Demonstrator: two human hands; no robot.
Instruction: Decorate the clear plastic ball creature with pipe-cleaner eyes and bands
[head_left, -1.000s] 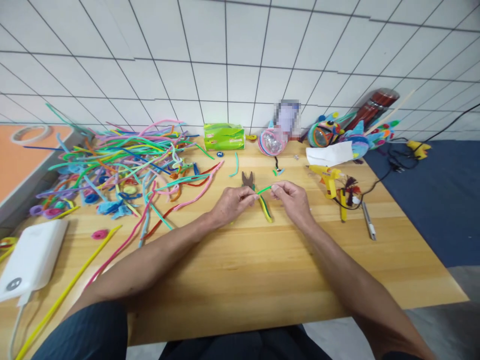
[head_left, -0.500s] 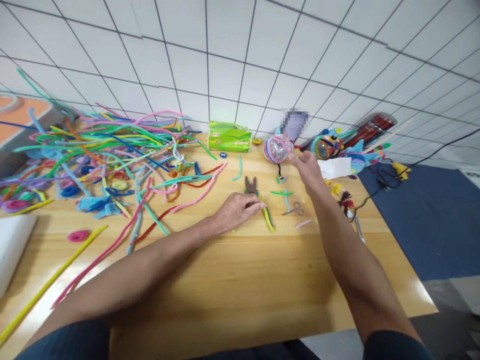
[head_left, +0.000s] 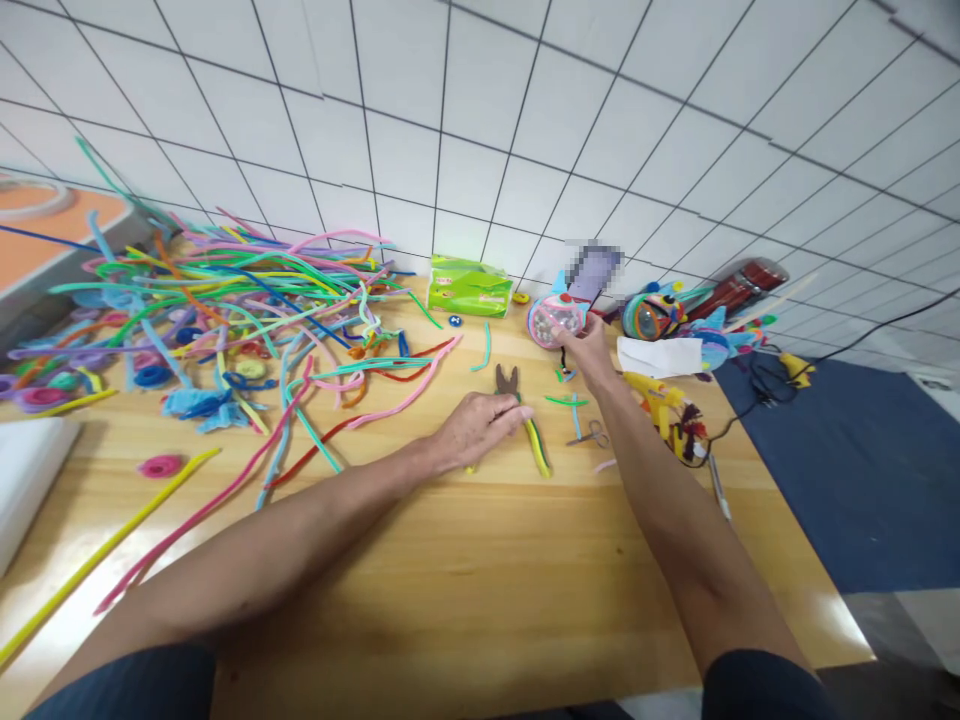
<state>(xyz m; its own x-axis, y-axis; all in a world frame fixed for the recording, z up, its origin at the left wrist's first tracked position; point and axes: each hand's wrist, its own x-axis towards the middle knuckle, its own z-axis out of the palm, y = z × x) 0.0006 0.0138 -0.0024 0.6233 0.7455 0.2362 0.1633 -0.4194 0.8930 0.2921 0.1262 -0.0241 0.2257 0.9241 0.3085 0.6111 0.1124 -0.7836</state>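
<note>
Toward the back of the table, my right hand (head_left: 589,355) is closed on the edge of a pipe-cleaner figure (head_left: 556,318), a round clear piece with pink and blue rims and a light-blue point on top. My left hand (head_left: 480,430) hovers over or rests on pliers (head_left: 538,448) with green and yellow handles, covering their middle; its fingers are pressed together, and what they hold, if anything, is hidden. Small scissors (head_left: 596,435) lie between my hands, with short green and blue pipe-cleaner pieces (head_left: 574,400) beside them.
Pipe cleaners (head_left: 247,290) lie heaped at the left. A green tissue pack (head_left: 470,287) stands by the tiled wall. At the right are another pipe-cleaner figure (head_left: 649,315), white paper (head_left: 660,356), a yellow glue gun (head_left: 660,398), a red flask (head_left: 742,290) and a black cable (head_left: 862,315).
My right hand has shifted left and down, closing further onto the figure, which now faces me more. My left hand stays over the pliers. The view has turned slightly.
</note>
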